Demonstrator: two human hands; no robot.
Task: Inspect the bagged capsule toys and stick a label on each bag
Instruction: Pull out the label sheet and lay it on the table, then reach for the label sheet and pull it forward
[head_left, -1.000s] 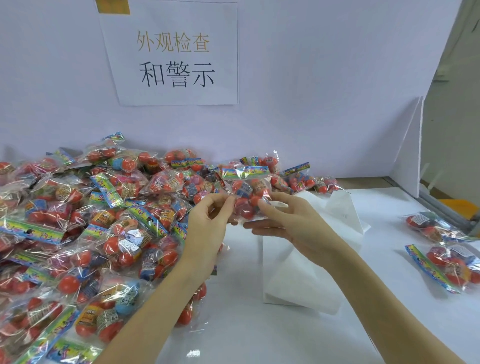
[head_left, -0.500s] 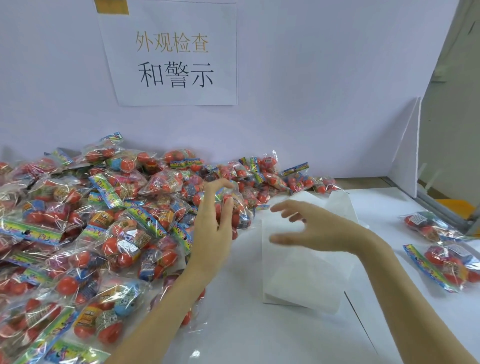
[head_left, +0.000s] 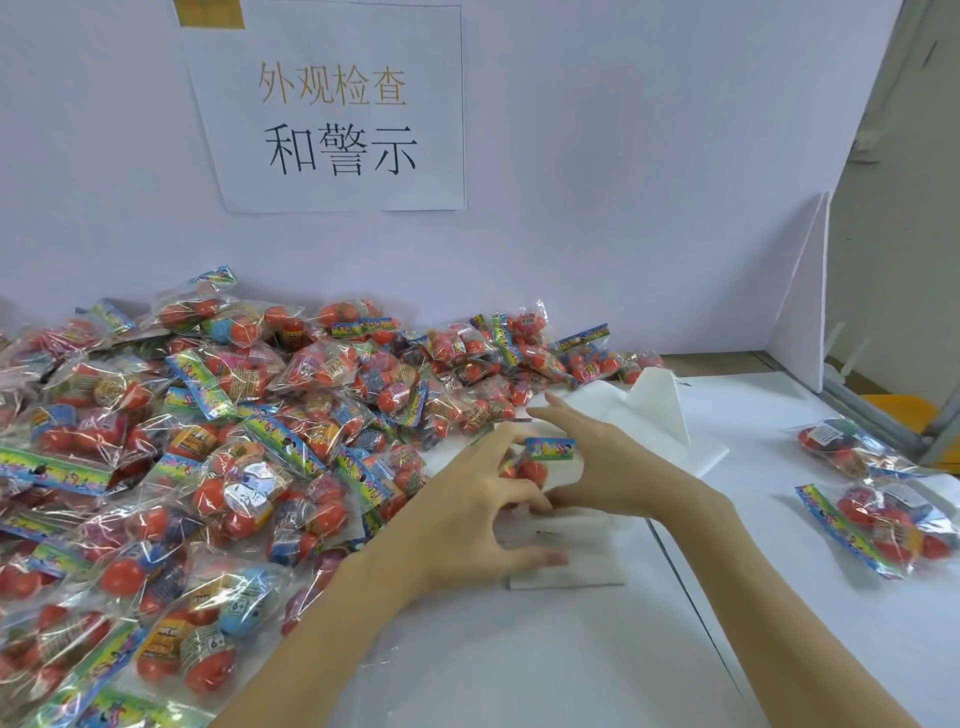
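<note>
A big pile of clear bags of red capsule toys covers the left half of the white table. Over a white label sheet, my left hand holds one bagged capsule toy with curled fingers; its colourful header card faces up. My right hand sits just behind and to the right of that bag. Its index finger is straight, its thumb low near the sheet, and the rest of its fingers are hidden by the bag.
Two bags lie apart at the table's right. Crumpled white backing paper sits behind my hands. A paper sign hangs on the back wall and a white partition stands at the right.
My left hand has brought a bag from the pile down onto the white sheet. My right hand let go earlier, swung right, and now lies against the bag again.
</note>
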